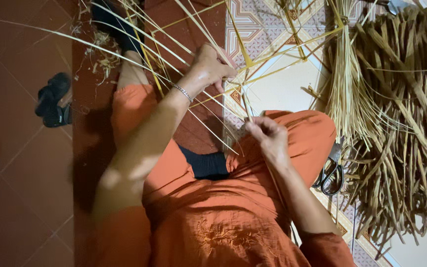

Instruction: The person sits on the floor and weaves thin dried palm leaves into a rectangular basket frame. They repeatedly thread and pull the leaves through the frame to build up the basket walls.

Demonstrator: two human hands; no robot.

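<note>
I sit on the floor in orange clothes, with long pale straw strips (pixel 184 54) fanning out from a point in front of my knees. My left hand (pixel 211 66), a thin bracelet on its wrist, grips several of these strips where they cross. My right hand (pixel 268 131) rests over my right knee and pinches the lower ends of a few strips (pixel 247 106) between closed fingers. The two hands are a short way apart, joined by the strips running between them.
A big heap of dry straw (pixel 401 113) lies on the patterned tile floor (pixel 268 34) at the right, with a tied bundle (pixel 344 74) beside it. Black-handled scissors (pixel 329 175) lie next to my right thigh. A dark sandal (pixel 53 101) sits on the red tiles at the left.
</note>
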